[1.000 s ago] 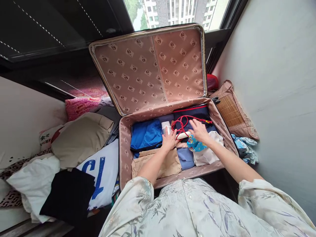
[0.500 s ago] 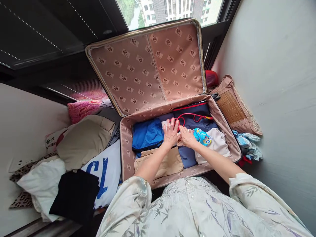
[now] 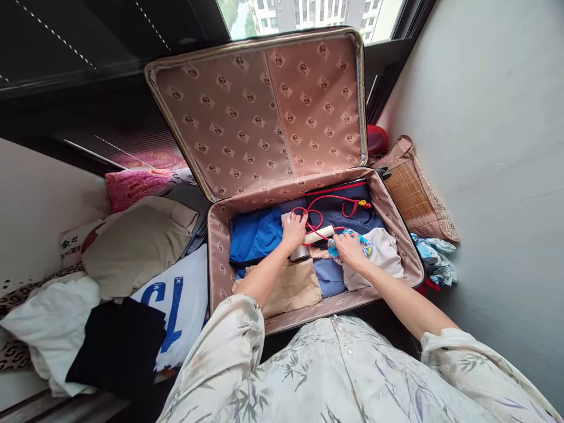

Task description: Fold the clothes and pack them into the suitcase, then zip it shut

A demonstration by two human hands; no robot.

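Suitcase: open pink-beige patterned fabric suitcase (image 3: 219, 247), lid propped up at far side, w/ folded clothes packed inside.
Left hand: left hand (image 3: 294, 231) lay fingers together on a small white cylinder-shaped device (image 3: 298, 254) at mid-case, pressing it down; grip around it not clear.
Right hand: right hand (image 3: 350, 248) rested just right of left, fingers curled onto a blue printed cloth piece (image 3: 365, 247); cannot tell if pinched shut.
Cord: thin red cord (image 3: 328, 202) looped over navy folded garment (image 3: 352, 218) at far right of case, running btw. the hands past a white tube-shaped handle (image 3: 320, 233).
Clothes in case: bright blue folded garment (image 3: 255, 235) left, tan folded garment (image 3: 293, 286) near, off-white folded garment (image 3: 388, 254) right.
Outside: white shirt w/ blue numerals (image 3: 180, 299) and black folded cloth (image 3: 118, 346) piled left of case; woven bamboo cushion (image 3: 412, 194) right.
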